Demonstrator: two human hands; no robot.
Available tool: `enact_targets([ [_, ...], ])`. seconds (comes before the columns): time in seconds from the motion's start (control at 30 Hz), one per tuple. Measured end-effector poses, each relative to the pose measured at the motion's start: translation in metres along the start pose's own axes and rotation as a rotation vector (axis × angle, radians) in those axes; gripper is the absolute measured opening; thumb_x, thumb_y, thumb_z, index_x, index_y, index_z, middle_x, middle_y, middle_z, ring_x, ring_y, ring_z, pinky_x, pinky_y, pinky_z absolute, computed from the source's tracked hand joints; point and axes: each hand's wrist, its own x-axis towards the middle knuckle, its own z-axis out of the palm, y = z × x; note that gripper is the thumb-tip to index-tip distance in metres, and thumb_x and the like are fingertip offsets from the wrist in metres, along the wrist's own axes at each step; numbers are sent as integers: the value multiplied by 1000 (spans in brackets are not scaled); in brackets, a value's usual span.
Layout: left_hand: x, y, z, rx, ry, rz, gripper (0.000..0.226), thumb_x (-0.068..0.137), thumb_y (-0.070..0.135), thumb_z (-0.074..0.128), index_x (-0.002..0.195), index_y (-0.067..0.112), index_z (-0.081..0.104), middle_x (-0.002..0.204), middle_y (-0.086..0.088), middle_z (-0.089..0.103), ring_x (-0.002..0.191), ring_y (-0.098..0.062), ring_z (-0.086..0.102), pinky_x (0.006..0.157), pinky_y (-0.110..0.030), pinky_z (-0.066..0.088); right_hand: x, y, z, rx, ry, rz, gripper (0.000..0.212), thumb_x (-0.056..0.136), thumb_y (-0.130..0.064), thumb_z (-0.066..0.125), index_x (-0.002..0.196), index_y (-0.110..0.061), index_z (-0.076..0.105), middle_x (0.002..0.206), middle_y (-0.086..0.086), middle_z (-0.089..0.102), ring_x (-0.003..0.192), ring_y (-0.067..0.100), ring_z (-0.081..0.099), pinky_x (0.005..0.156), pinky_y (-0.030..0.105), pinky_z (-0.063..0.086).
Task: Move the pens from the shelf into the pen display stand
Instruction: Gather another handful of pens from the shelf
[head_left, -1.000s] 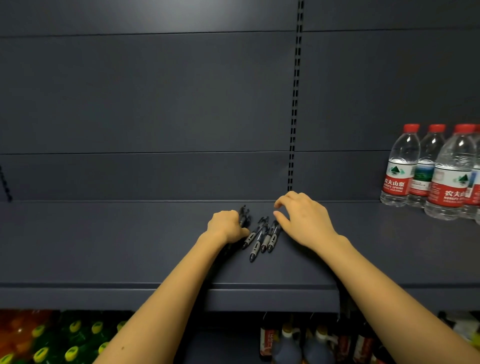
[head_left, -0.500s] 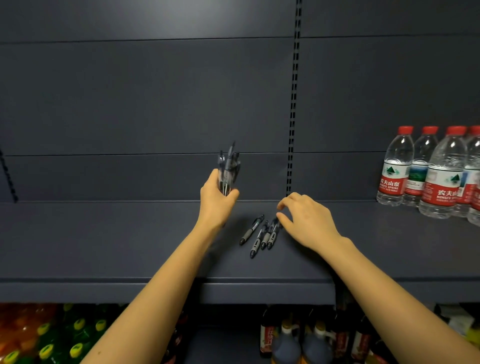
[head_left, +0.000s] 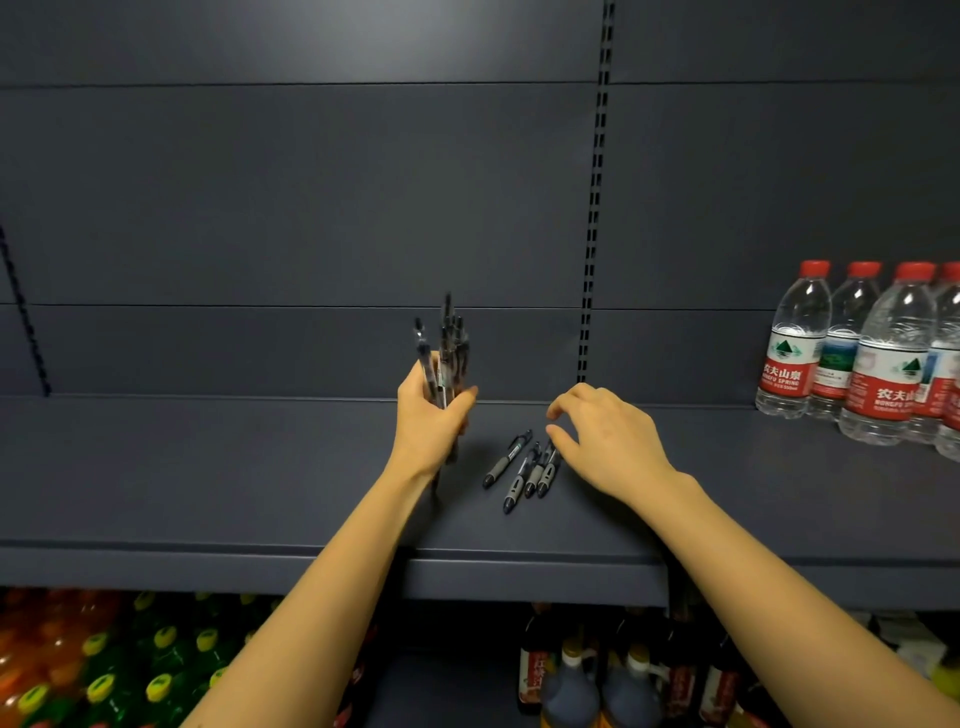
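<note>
We see first the dark grey shelf (head_left: 208, 467), which fills most of the view. At its right end, near the back edge, stand several water bottles (head_left: 883, 364) with red caps. On the level below are green-capped bottles (head_left: 104, 675) at the left and dark sauce bottles (head_left: 597, 686) nearer the middle. Our left hand (head_left: 426, 421) is above the middle of the shelf and grips a bundle of pens (head_left: 447, 348), which stands upright out of the fist. Our right hand (head_left: 608, 441) is near it, fingers loosely curved and holding nothing. Its thumb is close to four loose pens (head_left: 524, 467), but we cannot tell if it touches them. These lie side by side, about halfway between the back and front edges.
</note>
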Motion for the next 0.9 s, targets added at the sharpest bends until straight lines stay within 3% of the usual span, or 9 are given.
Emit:
enact_targets([
  [0.27,-10,-8,-4,12,-82,-76,14,93,9,57,93,22,52,57,-3,42,44,-11,36,41,-22,34,0,-8,-2,1,-2,-20,31,99,-36,41,125,-23,54,129,-5,51,117,16,49,81,28,44],
  [0.37,-10,0,-10,-15,-62,-71,6,94,15,57,96,13,52,56,-6,39,45,-15,34,41,-24,33,1,-13,-4,7,10,-41,31,100,-36,41,125,-23,53,129,-5,52,116,15,50,80,27,44],
  [0.43,-11,4,-17,-23,-43,-83,13,93,17,58,100,8,53,56,-8,39,45,-15,36,42,-26,34,2,-17,-7,21,15,-54,31,100,-36,41,125,-23,53,129,-6,52,116,15,50,80,28,44],
  [0.57,-17,12,-36,-16,-31,-103,8,92,18,61,95,13,55,55,-7,41,43,-12,37,43,-25,35,3,-29,-11,49,20,-85,31,99,-36,41,125,-24,53,127,-6,55,115,15,51,80,29,46],
  [0.7,-23,16,-56,48,-22,-90,6,92,19,60,94,17,55,54,-6,44,42,-11,39,43,-24,38,0,-45,-7,80,-8,-113,31,99,-36,42,126,-24,52,126,-7,56,115,14,51,81,30,46],
  [0.9,-32,26,-118,235,61,-39,14,93,17,58,98,4,53,59,-5,48,42,-8,43,42,-22,43,-1,-96,-1,154,-43,-219,33,99,-36,42,129,-24,50,130,-7,53,121,15,49,88,32,45],
])
